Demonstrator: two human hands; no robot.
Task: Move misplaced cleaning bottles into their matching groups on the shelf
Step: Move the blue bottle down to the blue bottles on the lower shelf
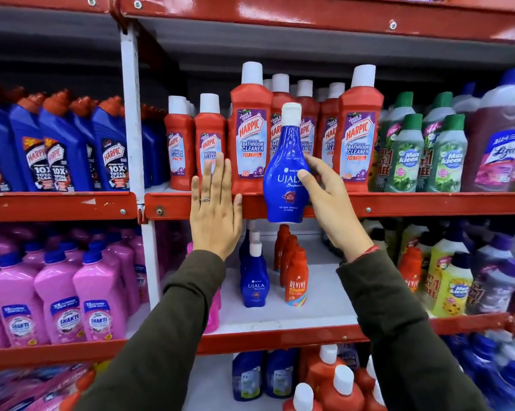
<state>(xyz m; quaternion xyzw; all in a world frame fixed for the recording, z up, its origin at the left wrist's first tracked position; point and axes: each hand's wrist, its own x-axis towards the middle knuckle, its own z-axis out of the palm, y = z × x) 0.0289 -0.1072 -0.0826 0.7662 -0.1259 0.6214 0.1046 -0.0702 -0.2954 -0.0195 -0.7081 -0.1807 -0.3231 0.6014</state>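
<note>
My right hand [330, 200] grips a blue Ujala bottle [286, 170] with a white cap, upright in the air in front of the red Harpic Bathroom Cleaner bottles [250, 129] on the upper shelf. My left hand [214, 215] is flat and open, its fingers spread against the red shelf edge [173, 204] and the front of a Harpic bottle. On the shelf below stands a short row of matching blue Ujala bottles [254, 280], beside a row of red Revive bottles [295, 277].
Blue Harpic bottles [63, 146] fill the upper left bay and green Max Kleen bottles [410, 152] the upper right. Pink Shakti bottles [57, 298] stand lower left, yellow and purple bottles [455, 280] lower right. The white shelf board [324, 292] shows bare room right of the Revive row.
</note>
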